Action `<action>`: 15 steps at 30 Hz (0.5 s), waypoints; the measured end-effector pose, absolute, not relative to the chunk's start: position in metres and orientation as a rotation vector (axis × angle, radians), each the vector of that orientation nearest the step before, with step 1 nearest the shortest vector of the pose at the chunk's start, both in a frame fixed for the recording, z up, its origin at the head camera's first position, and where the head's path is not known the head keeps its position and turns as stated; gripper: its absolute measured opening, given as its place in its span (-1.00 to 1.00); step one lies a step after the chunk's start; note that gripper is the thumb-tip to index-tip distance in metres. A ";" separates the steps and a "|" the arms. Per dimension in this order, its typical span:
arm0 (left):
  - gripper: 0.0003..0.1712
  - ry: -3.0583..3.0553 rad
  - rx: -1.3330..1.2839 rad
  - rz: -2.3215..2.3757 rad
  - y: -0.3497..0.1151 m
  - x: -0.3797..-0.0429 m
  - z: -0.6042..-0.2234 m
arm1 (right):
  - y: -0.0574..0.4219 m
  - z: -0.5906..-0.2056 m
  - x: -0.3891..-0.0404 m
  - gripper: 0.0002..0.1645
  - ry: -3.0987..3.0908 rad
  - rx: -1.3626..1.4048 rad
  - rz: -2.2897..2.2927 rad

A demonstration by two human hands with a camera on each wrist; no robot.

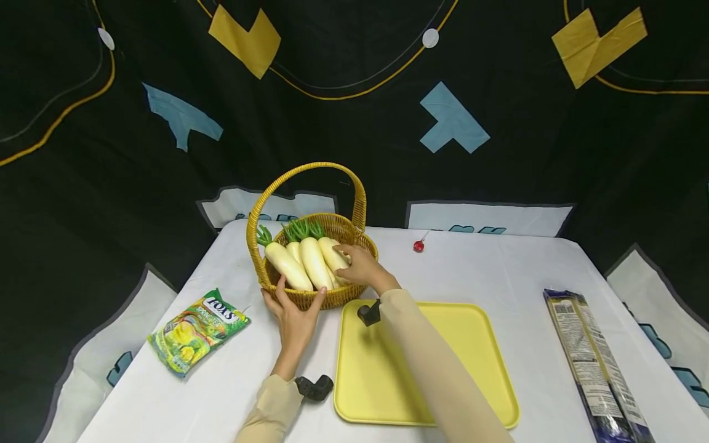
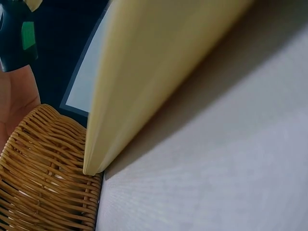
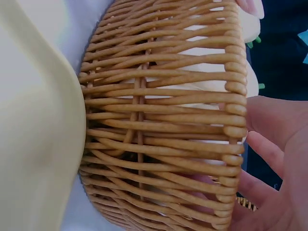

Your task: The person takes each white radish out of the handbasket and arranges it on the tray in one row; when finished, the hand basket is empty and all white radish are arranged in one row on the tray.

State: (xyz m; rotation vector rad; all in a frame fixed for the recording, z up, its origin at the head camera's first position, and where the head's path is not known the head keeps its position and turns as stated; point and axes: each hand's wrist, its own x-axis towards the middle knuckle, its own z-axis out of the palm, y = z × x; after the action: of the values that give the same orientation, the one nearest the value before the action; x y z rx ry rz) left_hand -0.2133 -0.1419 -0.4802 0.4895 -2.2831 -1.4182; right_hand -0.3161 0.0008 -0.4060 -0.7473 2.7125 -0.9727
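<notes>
A wicker basket (image 1: 310,299) with a tall arched handle holds several white radishes (image 1: 314,261) with green tops. My left hand (image 1: 296,323) rests against the basket's near side, thumb and fingers spread at the rim; in the right wrist view its fingertips (image 3: 251,6) show at the upper rim. My right hand (image 1: 362,267) reaches over the right rim, thumb and fingers curled about the rightmost radish (image 1: 332,253). Woven cane hides part of that hand (image 3: 284,144) in the right wrist view. Beside the basket lies a yellow tray (image 1: 460,363), partly under my right forearm.
A green Fox's candy bag (image 1: 199,332) lies left of the basket. Behind the tray is a small red object (image 1: 418,246). Long dark-blue and clear packages (image 1: 595,363) lie along the right side of the white table (image 1: 532,271). A black curtain (image 1: 354,135) hangs behind.
</notes>
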 end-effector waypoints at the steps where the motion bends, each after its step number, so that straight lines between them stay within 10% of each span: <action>1: 0.11 -2.285 0.492 -1.419 -0.142 -0.213 -0.480 | 0.001 -0.406 -0.317 -0.29 2.712 -0.748 -0.962; 15: 0.09 -2.293 0.497 -1.385 -0.142 -0.213 -0.482 | 0.003 -0.404 -0.320 -0.29 2.644 -0.658 -1.025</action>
State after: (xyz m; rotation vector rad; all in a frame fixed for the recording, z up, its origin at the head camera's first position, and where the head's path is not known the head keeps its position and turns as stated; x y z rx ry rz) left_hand -0.2133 -0.1423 -0.4825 0.4973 -2.2925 -1.3855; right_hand -0.3203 0.0034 -0.4037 -0.6579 2.6444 -1.0254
